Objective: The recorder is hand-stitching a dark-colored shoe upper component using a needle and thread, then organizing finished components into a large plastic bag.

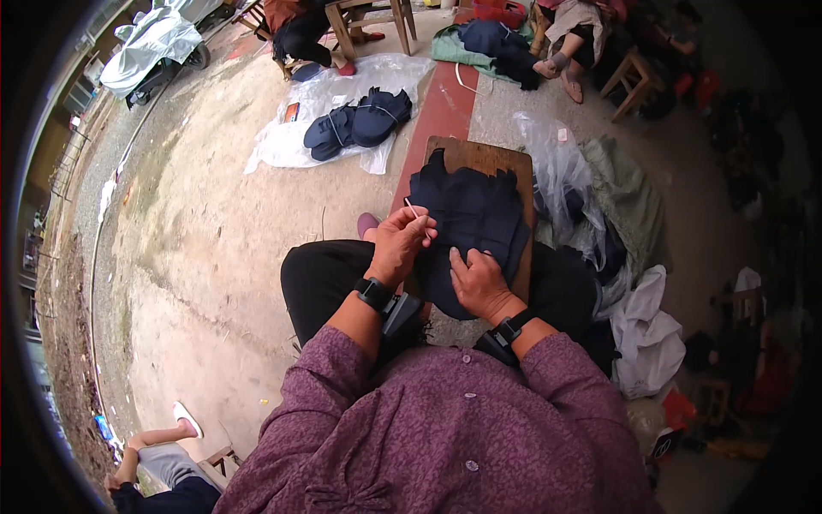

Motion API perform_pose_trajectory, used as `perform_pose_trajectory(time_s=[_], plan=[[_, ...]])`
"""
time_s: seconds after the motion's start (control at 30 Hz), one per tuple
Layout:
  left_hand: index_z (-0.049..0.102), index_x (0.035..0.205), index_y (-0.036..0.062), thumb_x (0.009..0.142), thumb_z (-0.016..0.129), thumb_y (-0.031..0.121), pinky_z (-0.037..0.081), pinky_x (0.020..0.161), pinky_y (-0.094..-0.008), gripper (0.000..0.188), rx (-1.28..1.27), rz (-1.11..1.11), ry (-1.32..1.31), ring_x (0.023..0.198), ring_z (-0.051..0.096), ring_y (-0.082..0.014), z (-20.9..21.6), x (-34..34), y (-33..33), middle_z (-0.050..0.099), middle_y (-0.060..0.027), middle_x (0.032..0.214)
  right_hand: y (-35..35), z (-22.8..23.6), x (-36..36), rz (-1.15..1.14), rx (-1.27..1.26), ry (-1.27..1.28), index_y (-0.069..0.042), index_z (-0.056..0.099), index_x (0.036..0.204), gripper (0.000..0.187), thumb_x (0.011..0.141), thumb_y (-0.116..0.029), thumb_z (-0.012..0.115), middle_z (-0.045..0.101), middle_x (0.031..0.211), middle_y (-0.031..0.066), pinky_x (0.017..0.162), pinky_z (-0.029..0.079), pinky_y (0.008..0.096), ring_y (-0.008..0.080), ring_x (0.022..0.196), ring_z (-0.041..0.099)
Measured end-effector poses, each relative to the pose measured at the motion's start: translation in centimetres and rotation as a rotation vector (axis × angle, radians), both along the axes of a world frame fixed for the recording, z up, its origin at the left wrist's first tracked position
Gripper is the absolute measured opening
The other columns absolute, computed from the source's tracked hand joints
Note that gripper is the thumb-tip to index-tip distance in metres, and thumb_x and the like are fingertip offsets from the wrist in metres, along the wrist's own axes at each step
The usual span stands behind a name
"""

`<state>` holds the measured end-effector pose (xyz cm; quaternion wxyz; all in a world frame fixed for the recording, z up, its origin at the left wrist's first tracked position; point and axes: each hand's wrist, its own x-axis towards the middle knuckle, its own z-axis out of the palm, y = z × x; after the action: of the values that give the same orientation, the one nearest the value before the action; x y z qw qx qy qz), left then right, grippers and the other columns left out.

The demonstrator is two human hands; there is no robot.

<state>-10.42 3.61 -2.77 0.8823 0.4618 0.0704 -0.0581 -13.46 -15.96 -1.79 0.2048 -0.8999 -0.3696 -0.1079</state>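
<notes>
Between my legs, a stack of navy cloth pieces (476,201) with ragged, notched far edges lies on a brown wooden board (505,158). My left hand (402,244) is closed in a pinch around a thin white stick-like tool (419,214) with a dark tip, just above the stack's left side. What kind of tool it is cannot be made out. On the near part of the cloth rests my right hand (481,281), fingers bent, gripping the cloth at its edge; its fingertips are partly hidden. Both wrists wear black straps.
Ahead, tied navy cloth bundles (360,122) lie on clear plastic sheeting (278,146). To the right are a clear plastic bag (561,167), a green woven sack (625,184) and a white sack (646,330). Other people sit near wooden stools (634,81); a covered motorbike (158,51) stands far left.
</notes>
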Motion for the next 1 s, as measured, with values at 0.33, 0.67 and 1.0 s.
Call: perform_pose_trajectory(time_s=[0.33,0.67,1.0], plan=[[0.064,0.105,0.0106,0.098,0.054,0.022,0.027,0.04,-0.0177,0.017,0.121,0.2,0.052,0.046,0.037,-0.0031,0.8,-0.1,2.3,0.047,0.0053,0.06,0.3,-0.1,0.1,0.017,0.007,-0.048,0.005,0.061,0.111,0.035,0.081,-0.014,0.062,0.05,0.074,0.011,0.066,0.045,0.0382,0.0263,0.067,0.053],[0.059,0.113,0.0062,0.098,0.053,0.018,0.026,0.043,-0.0194,0.02,0.058,0.72,-0.008,0.048,0.033,-0.0037,3.1,-1.9,10.7,0.041,0.0051,0.061,0.0,-0.4,0.1,0.012,-0.005,-0.063,0.006,0.062,0.111,0.036,0.08,-0.012,0.062,0.05,0.074,0.0105,0.062,0.04,0.0359,0.0253,0.067,0.049],[0.059,0.108,0.0015,0.094,0.055,0.005,0.043,0.06,-0.0215,0.015,0.437,0.131,-0.133,0.068,0.054,-0.0067,4.2,-3.0,5.5,0.06,-0.0014,0.079,-1.8,-0.7,-0.1,-0.123,0.269,0.096,0.004,0.056,0.117,0.046,0.074,-0.008,0.07,0.051,0.086,0.0156,0.072,0.047,0.0383,0.0311,0.078,0.055]])
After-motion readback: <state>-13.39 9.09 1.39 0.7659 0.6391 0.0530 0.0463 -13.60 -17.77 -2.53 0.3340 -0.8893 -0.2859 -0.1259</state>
